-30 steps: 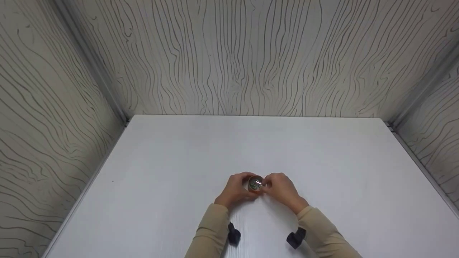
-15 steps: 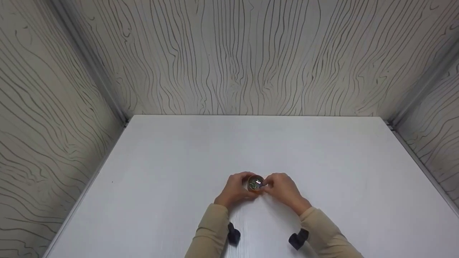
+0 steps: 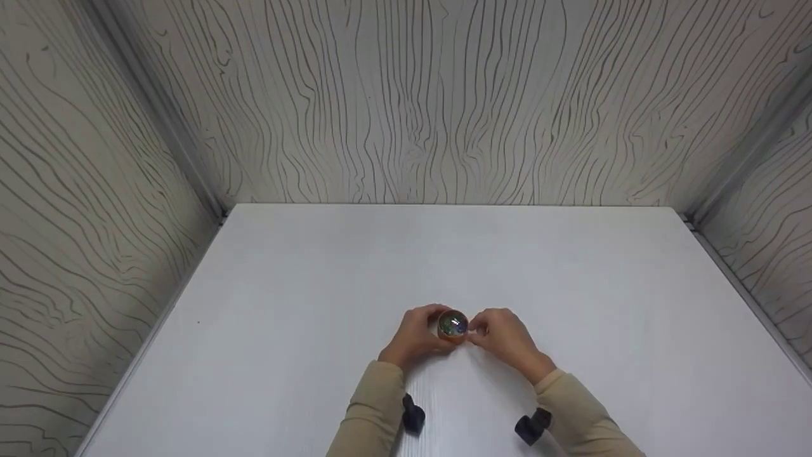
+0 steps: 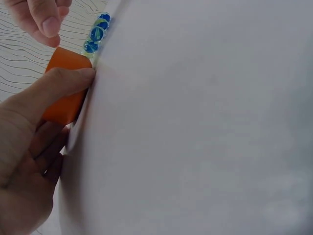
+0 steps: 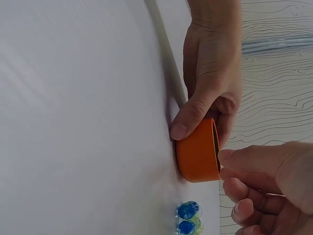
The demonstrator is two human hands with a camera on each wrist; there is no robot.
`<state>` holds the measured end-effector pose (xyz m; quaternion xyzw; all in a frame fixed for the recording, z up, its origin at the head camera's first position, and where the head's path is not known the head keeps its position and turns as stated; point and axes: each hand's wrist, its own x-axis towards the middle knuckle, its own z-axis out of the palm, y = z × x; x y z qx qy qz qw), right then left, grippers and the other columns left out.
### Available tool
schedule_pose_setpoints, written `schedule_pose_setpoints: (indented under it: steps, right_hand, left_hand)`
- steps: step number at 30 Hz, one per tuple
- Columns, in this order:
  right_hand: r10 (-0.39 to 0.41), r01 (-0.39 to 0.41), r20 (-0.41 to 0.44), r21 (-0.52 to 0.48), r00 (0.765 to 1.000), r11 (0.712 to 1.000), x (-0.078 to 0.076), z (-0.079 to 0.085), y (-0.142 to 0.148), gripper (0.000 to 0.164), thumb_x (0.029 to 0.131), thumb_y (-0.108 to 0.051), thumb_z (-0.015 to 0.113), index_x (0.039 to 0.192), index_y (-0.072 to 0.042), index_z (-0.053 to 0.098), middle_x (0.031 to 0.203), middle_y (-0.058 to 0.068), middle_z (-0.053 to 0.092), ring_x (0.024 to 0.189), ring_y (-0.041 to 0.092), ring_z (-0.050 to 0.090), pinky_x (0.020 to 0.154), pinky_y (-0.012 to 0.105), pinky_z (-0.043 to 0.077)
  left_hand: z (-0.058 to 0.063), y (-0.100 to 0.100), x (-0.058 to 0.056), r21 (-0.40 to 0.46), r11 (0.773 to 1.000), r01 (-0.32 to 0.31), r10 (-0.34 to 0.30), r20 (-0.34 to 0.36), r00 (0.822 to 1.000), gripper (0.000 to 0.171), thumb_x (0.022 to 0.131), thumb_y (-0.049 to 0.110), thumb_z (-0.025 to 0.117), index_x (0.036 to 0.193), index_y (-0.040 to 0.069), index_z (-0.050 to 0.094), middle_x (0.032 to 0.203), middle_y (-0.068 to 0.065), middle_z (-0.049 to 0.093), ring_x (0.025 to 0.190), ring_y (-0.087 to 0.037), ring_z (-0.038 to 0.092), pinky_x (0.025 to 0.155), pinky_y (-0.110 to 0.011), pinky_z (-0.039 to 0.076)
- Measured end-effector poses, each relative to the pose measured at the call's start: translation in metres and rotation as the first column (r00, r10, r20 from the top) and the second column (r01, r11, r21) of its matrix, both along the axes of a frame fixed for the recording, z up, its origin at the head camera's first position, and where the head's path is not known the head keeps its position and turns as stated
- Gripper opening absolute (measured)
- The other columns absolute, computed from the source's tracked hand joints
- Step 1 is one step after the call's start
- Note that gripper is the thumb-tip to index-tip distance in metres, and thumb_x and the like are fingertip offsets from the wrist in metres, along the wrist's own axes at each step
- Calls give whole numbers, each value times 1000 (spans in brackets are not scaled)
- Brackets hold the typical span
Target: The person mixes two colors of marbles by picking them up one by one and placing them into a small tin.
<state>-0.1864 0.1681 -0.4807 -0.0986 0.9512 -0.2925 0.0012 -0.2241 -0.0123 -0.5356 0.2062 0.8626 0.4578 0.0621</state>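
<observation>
In the head view my left hand (image 3: 415,333) grips a small round orange cup-like thing (image 4: 68,103) standing on the white table. Its thumb lies along the orange wall in the left wrist view. The opening faces up, and its inside (image 3: 453,324) looks shiny, green and blue. At the rim's right side is my right hand (image 3: 504,336). Its thumb and forefinger come together at the rim in the right wrist view; whether they pinch anything is hidden. A cluster of clear, blue and green bead-like pieces (image 5: 187,218) lies beside the orange thing, unseen in the head view.
The white table (image 3: 317,266) stretches around both hands. Walls with a wood-grain pattern (image 3: 406,101) stand behind it and at both sides. A dark wrist camera (image 3: 413,416) sits at the left sleeve, and another dark wrist camera (image 3: 533,426) at the right sleeve.
My right hand has drawn slightly right and its wrist has shifted outward, so its fingertips cover less of the opening. My left hand and the orange thing stay nearly in place.
</observation>
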Motion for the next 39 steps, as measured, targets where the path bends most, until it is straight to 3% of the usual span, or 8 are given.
schedule_pose_setpoints:
  steps: [10, 16, 27, 39]
  right_hand:
    - [2, -2, 59, 8, 998, 1000, 0, 1, 7, 10, 77, -7, 77, 86, -5, 75, 76, 2, 66, 68, 8, 50, 60, 18, 44]
    - [-28, 26, 87, 16, 996, 1000, 0, 2, 9, 11, 76, -9, 78, 86, -7, 75, 82, 2, 70, 70, 9, 51, 64, 21, 48]
    - [-34, 33, 87, 6, 996, 999, 1, 2, 19, 14, 75, -7, 79, 88, -5, 75, 78, 3, 66, 69, 10, 49, 60, 18, 41]
    - [-49, 50, 118, -5, 992, 999, 0, 2, 29, 16, 74, -5, 78, 90, -5, 75, 77, 2, 65, 72, 11, 51, 60, 19, 41]
  left_hand:
    - [1, 1, 1, 4, 1000, -17, 16, 21, 1000, 56, 68, 12, 86, 119, 6, 64, 120, -8, 69, 119, -25, 62, 108, -35, 49]
    - [0, 2, 1, -17, 999, -30, 30, 39, 999, 58, 67, 12, 87, 120, 6, 64, 121, -8, 69, 121, -24, 61, 109, -36, 48]
    - [1, 1, 1, 13, 1000, -14, 13, 43, 999, 58, 65, 11, 87, 119, 8, 65, 120, -6, 69, 120, -22, 62, 109, -34, 48]
    - [3, 1, 2, 35, 999, -25, 22, 73, 997, 58, 65, 10, 87, 119, 11, 65, 120, -5, 69, 121, -22, 60, 111, -36, 46]
